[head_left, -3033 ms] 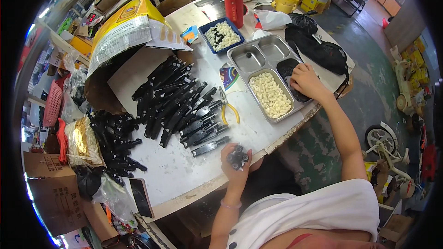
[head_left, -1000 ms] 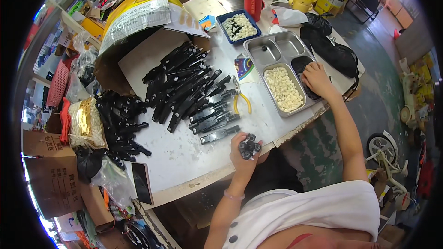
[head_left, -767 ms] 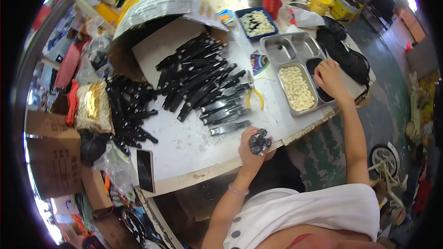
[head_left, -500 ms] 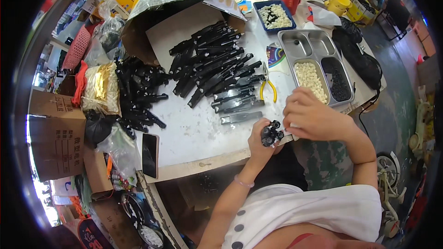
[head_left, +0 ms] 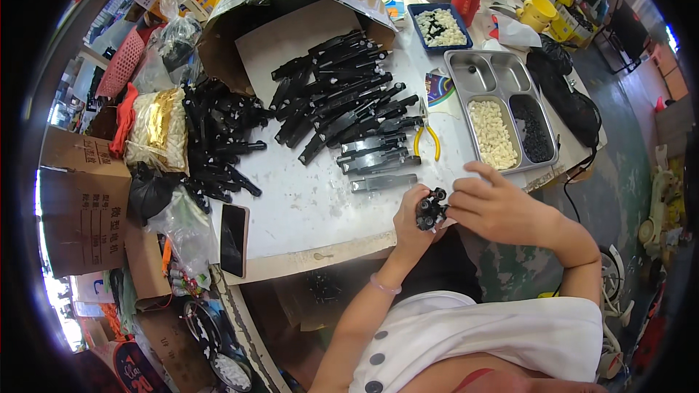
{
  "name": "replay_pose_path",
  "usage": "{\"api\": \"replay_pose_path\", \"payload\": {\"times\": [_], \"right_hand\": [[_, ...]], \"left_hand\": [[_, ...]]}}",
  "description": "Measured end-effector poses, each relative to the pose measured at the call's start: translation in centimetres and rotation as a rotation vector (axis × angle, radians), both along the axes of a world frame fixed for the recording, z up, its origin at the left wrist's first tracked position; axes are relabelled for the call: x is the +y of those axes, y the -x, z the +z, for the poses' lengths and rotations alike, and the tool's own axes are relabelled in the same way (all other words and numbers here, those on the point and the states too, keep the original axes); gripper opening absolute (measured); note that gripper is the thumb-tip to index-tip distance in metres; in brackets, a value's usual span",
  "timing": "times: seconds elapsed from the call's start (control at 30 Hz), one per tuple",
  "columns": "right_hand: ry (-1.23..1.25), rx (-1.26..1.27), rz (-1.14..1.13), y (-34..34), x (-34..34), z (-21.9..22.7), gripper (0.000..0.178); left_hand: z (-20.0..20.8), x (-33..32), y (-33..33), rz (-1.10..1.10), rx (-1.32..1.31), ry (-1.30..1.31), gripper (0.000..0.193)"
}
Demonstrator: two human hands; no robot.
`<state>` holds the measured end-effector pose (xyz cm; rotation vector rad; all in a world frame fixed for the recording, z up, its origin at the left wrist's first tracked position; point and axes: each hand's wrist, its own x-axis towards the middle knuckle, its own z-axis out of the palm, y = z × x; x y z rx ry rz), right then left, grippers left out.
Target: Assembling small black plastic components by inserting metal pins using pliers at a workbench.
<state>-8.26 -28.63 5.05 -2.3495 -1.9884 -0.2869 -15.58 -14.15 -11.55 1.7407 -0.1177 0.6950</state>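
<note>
Tabletop (head_left: 291,225); black bits (head_left: 535,133) in tray (head_left: 507,74)

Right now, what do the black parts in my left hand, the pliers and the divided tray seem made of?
Black parts in your left hand: probably moulded plastic, given the dark sheen, though rubber is possible.
Pliers: the head looks metal; the smooth yellow handles suggest plastic or rubber.
Divided tray: shiny metal, probably stainless steel, from its grey, reflective surface.

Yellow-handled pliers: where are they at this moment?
In the head view, the yellow-handled pliers lie right of centre on the white tabletop, between the pile of long black parts on their left and the steel compartment tray on their right.
</note>
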Motion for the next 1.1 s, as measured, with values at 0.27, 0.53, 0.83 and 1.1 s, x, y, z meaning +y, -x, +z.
{"api": "replay_pose_path", "payload": {"times": [0.27, 0.53, 0.83, 1.1], "right_hand": [[-0.182, 0.164, -0.101, -0.2, -1.4, -1.7, 0.027], [-0.523, 0.131, -0.476, -4.1, -5.8, -2.3, 0.019], [-0.251, -0.029, -0.916, -10.5, -15.5, -10.7, 0.010], [-0.100, -0.089, -0.953, -12.5, -15.3, -13.1, 0.010]], "left_hand": [[-0.6, -0.5, -0.1, -0.035, 0.082, 0.059, 0.058], [-0.7, -0.4, 0.5, 0.056, 0.160, 0.034, 0.055], [-0.8, -0.7, 0.2, 0.039, 0.139, 0.030, 0.057], [-0.9, -0.7, 0.3, 0.046, 0.158, 0.040, 0.058]]}}
